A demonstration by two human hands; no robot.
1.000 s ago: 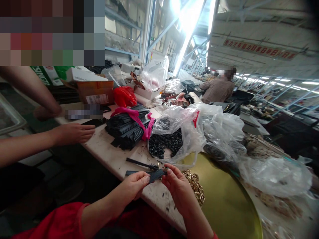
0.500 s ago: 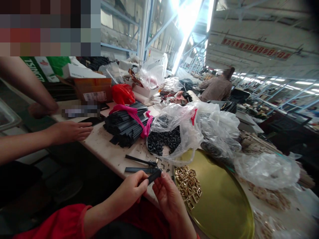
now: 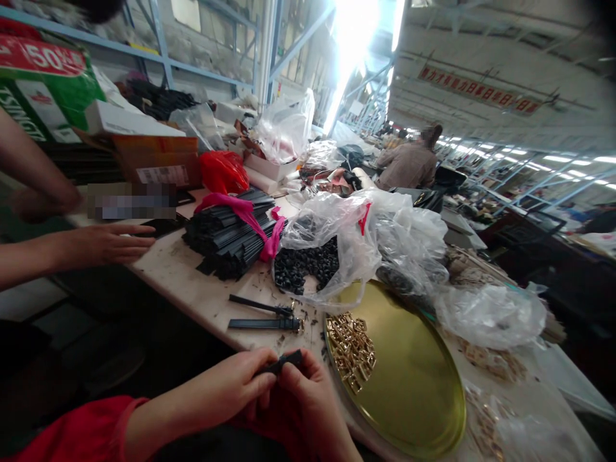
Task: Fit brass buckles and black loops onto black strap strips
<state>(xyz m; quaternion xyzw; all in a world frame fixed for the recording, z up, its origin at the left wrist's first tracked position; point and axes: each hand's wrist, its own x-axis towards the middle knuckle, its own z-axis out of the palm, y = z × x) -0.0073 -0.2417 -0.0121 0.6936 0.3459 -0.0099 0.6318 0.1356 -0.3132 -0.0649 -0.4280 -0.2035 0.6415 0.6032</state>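
Note:
My left hand (image 3: 253, 382) is closed on a short black strap (image 3: 291, 359), just in front of the table edge. My right hand (image 3: 310, 388) pinches the same strap near its far end, thumb on top; the fingers hide part of it. Beyond my hands, two black straps with gold buckles (image 3: 262, 324) lie on the table. Right of them, a heap of gold buckles (image 3: 351, 353) sits on the left side of a round gold tray (image 3: 414, 378). Small black loop-like pieces (image 3: 308, 263) fill an open clear plastic bag (image 3: 356, 256).
A bundle of black strips (image 3: 231, 240) tied with pink cloth (image 3: 272, 240) lies behind the straps. At left, another person's hand (image 3: 115, 242) reaches over the table edge. A red bag (image 3: 224, 172), a cardboard box (image 3: 154, 157) and more plastic bags (image 3: 491, 314) stand around.
Both hands have drawn the strap down and slightly left. My right hand's fingers have closed in around the strap. The view has shifted, and the other person's hand appears further left.

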